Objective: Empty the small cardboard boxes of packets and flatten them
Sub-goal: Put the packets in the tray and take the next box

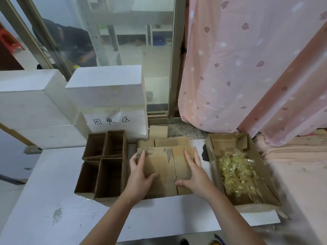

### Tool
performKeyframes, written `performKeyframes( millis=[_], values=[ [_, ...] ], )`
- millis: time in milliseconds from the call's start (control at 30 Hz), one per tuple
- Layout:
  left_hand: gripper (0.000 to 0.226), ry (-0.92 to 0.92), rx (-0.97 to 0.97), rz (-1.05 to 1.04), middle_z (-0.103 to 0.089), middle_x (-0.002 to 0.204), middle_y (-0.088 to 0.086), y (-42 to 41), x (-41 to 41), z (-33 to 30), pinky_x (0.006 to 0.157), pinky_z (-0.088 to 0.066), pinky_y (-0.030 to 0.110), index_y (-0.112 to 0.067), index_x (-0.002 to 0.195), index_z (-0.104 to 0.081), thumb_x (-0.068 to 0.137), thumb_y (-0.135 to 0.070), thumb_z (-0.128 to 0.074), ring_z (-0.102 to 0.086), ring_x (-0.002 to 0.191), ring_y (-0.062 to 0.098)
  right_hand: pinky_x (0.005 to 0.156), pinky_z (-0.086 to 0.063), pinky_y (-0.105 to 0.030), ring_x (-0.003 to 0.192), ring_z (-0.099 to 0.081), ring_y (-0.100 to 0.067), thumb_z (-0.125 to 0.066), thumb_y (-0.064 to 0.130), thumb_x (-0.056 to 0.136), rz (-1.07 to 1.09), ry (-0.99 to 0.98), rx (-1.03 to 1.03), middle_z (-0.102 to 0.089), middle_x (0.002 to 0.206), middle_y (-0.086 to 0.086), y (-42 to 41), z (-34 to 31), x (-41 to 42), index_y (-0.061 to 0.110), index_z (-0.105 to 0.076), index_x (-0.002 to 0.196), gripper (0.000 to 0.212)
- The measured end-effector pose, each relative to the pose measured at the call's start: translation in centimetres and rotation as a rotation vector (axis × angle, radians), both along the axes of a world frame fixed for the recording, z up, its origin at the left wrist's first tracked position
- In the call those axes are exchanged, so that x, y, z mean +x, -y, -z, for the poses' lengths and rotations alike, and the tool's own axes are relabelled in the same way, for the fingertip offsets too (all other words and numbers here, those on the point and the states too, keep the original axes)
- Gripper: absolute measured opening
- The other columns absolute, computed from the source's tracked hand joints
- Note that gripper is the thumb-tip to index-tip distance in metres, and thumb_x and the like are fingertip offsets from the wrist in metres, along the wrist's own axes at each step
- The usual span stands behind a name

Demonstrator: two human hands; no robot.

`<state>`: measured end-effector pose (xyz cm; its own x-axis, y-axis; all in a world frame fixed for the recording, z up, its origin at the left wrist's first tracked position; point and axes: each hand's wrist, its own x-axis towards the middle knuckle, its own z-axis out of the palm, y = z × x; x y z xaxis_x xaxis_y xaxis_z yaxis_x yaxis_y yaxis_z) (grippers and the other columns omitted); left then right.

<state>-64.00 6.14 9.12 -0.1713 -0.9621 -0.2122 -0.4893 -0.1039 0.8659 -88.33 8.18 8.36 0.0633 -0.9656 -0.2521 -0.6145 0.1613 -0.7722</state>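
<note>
Pressing now: the left hand [141,171] and the right hand [192,171] lie flat, fingers straight, on a flattened box [165,169] near the middle of the desk [53,191].
Left hand: open palm on the card's left part, fingertips at its left far corner, thumb reaching inward.
Right hand: open palm on the right part, just beside the torn crease running down the card.
Stack beneath: more flat card [170,141] shows past the far edge, towards the desk's back edge.
Risk, spring-back: I judge the creased card may lift again if pressure goes off unevenly.
Risk, tearing: the ragged crease looks weak and may split further under a hard push.
Risk, sliding: the sheet could skid towards the tray [212,167] of packets [237,169] at the desk's right edge.
Remaining work: four upright small boxes [103,164] stand just left, apparently empty, not yet flattened.
</note>
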Motion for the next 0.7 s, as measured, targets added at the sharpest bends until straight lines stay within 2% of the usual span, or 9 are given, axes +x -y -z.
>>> performKeyframes(
  millis=[133, 300, 567, 700],
  values=[
    [0.108, 0.058, 0.067, 0.072, 0.016, 0.166, -0.025, 1.0, -0.7, 1.9, 0.127, -0.025, 0.041, -0.033, 0.167, 0.002, 0.094, -0.021, -0.077, -0.008, 0.154, 0.009, 0.112, -0.032, -0.026, 0.141, -0.011, 0.006, -0.091, 0.037, 0.073, 0.002, -0.052, 0.042, 0.038, 0.153, 0.036, 0.7, 1.4, -0.6, 0.036, -0.002, 0.163, 0.126],
    [0.133, 0.188, 0.2, 0.134, 0.03, 0.166, -0.021, 4.1, -2.0, 5.3, 0.125, -0.027, 0.044, -0.035, 0.165, 0.014, 0.082, -0.026, -0.089, -0.008, 0.158, 0.02, 0.116, -0.031, -0.031, 0.15, -0.015, -0.006, -0.09, 0.04, 0.072, -0.014, -0.113, 0.097, 0.032, 0.161, 0.026, 4.0, 4.3, -2.3, 0.033, -0.004, 0.164, 0.126],
    [0.126, 0.337, 0.295, 0.059, 0.031, 0.168, -0.012, 12.2, -3.3, 11.8, 0.125, -0.028, 0.047, -0.035, 0.165, 0.013, 0.086, -0.021, -0.085, -0.01, 0.16, 0.028, 0.122, -0.029, -0.041, 0.157, -0.009, -0.021, -0.086, 0.042, 0.078, -0.068, -0.224, 0.181, 0.032, 0.164, 0.013, 13.3, 10.9, -1.8, 0.029, -0.001, 0.164, 0.122],
    [0.12, 0.469, 0.301, 0.074, 0.026, 0.17, -0.005, 14.6, -3.0, 14.8, 0.121, -0.036, 0.047, -0.034, 0.166, 0.012, 0.09, -0.026, -0.081, -0.026, 0.156, 0.032, 0.12, -0.031, -0.044, 0.157, -0.009, -0.024, -0.08, 0.046, 0.083, -0.096, -0.33, 0.248, 0.036, 0.163, 0.009, 15.5, 14.4, -0.4, 0.029, 0.003, 0.163, 0.117]
  ],
)
